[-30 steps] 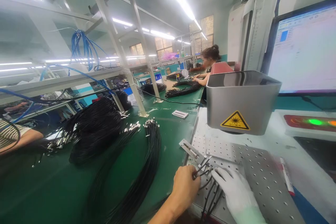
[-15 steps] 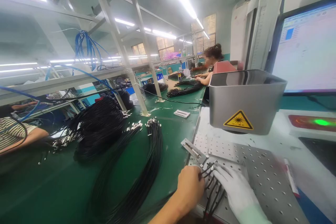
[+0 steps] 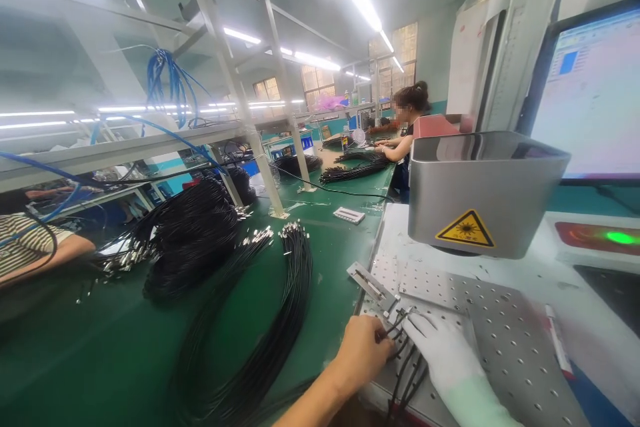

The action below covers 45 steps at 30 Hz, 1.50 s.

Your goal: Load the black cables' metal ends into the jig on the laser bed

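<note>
While black cables are pinched in the bare left hand over the perforated metal plate, their ends are met by the gloved right hand, its grip indiscernible; end-arranging seems underway, with steady fingers apparently needed next.
</note>
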{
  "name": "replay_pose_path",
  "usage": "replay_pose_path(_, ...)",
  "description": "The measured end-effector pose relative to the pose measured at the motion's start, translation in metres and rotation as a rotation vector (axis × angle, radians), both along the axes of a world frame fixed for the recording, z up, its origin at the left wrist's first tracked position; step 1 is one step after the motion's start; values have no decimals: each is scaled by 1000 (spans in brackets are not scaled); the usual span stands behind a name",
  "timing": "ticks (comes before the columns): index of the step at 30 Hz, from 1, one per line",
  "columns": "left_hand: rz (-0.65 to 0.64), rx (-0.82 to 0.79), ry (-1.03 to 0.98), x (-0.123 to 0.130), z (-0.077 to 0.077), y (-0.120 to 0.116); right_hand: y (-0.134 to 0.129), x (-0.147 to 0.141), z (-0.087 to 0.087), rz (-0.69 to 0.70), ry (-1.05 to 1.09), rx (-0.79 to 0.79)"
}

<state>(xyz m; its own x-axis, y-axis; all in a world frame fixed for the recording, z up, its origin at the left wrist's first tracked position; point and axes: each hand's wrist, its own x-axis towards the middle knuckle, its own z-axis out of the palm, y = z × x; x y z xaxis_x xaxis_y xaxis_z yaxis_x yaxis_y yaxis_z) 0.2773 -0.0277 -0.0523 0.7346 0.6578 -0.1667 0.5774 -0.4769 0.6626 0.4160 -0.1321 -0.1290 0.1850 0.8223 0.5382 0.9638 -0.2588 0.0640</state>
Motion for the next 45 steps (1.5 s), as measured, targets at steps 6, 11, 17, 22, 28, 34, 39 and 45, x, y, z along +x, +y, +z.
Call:
replay_pose_path(6,73,90,-166,-3,2,1,-1,6,-18,21,6,38)
replay_pose_path(11,-8,282,41,-2,7,-5,-2,2,-18,-25,26,-5)
replay_pose_path(17,-137,474,316,-1,11,-14,-3,-2,-8,-24,88,14)
replay_pose_path(22,-190,451,362,1,12,-14,-3,-1,-11,-27,68,5)
replay_pose_path(28,-192,447,353,1,8,-9,-1,7,-24,22,5,21)
replay_pose_path(34,-261,491,401,5,14,-17,13,16,-25,89,24,37)
replay_pose_path(39,-270,448,385,5,10,-15,19,11,-18,75,23,12)
replay_pose_path(45,-191,373,316,1,1,-6,16,21,-14,127,68,-103)
